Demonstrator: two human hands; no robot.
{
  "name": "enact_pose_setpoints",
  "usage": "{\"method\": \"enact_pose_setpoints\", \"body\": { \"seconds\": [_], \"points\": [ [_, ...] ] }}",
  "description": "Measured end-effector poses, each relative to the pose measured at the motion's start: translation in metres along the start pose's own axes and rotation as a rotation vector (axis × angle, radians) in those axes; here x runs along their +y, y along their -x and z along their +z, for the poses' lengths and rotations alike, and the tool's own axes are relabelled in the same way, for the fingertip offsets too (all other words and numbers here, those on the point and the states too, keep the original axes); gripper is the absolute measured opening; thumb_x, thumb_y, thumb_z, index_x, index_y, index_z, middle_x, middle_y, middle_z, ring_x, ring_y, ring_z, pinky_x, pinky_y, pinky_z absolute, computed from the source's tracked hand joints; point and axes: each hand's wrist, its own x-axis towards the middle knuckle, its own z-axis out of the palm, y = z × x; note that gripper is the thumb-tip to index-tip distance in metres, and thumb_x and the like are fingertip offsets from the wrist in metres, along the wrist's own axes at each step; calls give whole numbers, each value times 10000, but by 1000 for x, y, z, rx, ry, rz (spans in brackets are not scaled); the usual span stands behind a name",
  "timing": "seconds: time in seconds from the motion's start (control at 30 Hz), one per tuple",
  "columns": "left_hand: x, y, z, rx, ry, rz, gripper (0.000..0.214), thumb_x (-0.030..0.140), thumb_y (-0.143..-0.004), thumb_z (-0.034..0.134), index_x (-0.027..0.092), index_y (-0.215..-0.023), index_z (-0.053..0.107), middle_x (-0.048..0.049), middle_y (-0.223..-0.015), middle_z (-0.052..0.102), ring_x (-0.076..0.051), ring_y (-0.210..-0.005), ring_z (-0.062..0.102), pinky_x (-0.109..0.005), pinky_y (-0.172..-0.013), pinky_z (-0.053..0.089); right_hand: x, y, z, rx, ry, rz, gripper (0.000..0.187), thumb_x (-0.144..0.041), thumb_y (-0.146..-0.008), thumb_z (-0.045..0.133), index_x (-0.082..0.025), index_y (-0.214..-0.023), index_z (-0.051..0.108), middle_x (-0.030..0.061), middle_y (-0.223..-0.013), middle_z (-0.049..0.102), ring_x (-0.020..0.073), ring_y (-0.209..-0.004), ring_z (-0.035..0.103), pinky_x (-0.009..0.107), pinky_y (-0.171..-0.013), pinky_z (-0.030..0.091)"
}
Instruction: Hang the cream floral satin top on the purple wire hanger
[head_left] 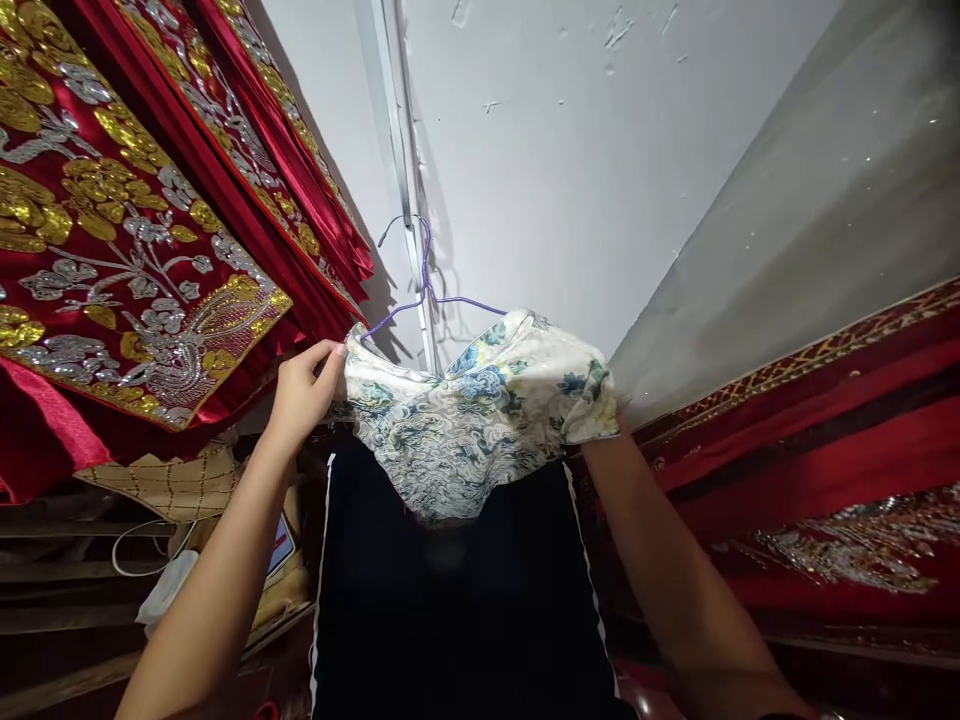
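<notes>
A cream garment with blue and green floral print (480,420) hangs on a purple wire hanger (427,290), hooked near a white pipe on the wall. My left hand (304,390) pinches the garment's left shoulder by the hanger's end. My right forearm reaches up to the right sleeve; the hand itself is hidden behind the cloth. A dark garment with white edging (450,600) hangs below the floral one.
Red cloths embroidered with gold and silver sequins (112,230) hang close at the left. More red embroidered fabric (825,460) lies at the right. A white wall and pipe (409,180) stand behind. White cable and clutter (165,570) sit low at the left.
</notes>
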Motion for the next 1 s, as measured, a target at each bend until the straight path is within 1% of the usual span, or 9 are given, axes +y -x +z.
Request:
{"method": "enact_pose_setpoints", "body": {
  "seconds": [0.1,0.23,0.47,0.57,0.63,0.7,0.77,0.9,1.0],
  "points": [
    [-10,5,-8,25,22,-48,317,447,-943,568,172,-944,728,11,-747,644,-129,-667,545,-228,-647,419,-19,6,-14,-16,-72,41,692,-866,-792,436,-219,-785,680,102,-722,681,267,-729,676,364,-559,549],
    [-10,-3,-10,119,45,-6,282,408,-932,602,172,-986,747,-20,-844,709,-159,-766,623,-254,-738,477,-51,14,-9,3,85,-80,401,-580,-791,738,-193,-726,656,20,-617,605,156,-540,554,270,-470,443],
    [26,-15,-16,377,-18,256,273,310,-940,622,220,-1182,710,-95,-1221,668,-239,-1191,591,-394,-1075,441,-66,14,4,356,-22,-244,317,-473,-823,730,-203,-692,628,11,-596,566,178,-577,588,311,-516,480],
    [44,-5,-20,362,51,251,310,350,-926,652,237,-1210,700,-94,-1247,646,-250,-1211,568,-414,-1084,437,-54,35,-8,533,-89,-256,277,-405,-806,760,-208,-677,616,-3,-610,542,158,-544,542,300,-485,443],
    [57,4,-19,203,256,140,334,429,-940,621,210,-1176,711,-96,-1138,679,-233,-1065,621,-391,-974,499,-47,56,-10,538,-127,-260,237,-378,-821,742,-224,-685,623,-12,-600,514,155,-520,500,292,-446,393],
    [73,11,-14,-93,566,-44,448,536,-962,541,166,-1148,712,-111,-1055,700,-215,-928,647,-360,-844,536,-44,78,-1,387,-83,-296,224,-365,-859,693,-232,-689,630,-17,-588,497,149,-505,466,283,-433,352],
    [89,17,-7,-338,856,-243,534,594,-964,497,138,-1163,692,-141,-1091,703,-222,-939,662,-351,-817,547,-44,97,16,76,85,-385,221,-329,-894,652,-224,-700,638,-10,-617,534,145,-533,484,280,-471,364],
    [107,33,-7,-404,1191,-536,362,422,-931,632,153,-1173,650,-99,-977,691,-186,-879,672,-309,-794,563,-44,114,52,-640,312,-490,174,-365,-917,643,-202,-940,698,30,-822,661,148,-661,569,291,-612,451],
    [104,52,-26,-562,1169,-647,293,320,-914,663,174,-1164,621,9,-731,568,-60,-506,452,-198,-522,463,-31,105,61,-729,342,-336,259,-419,-974,567,-214,-1072,692,43,-929,707,155,-736,625,301,-695,492]
  ]
}}
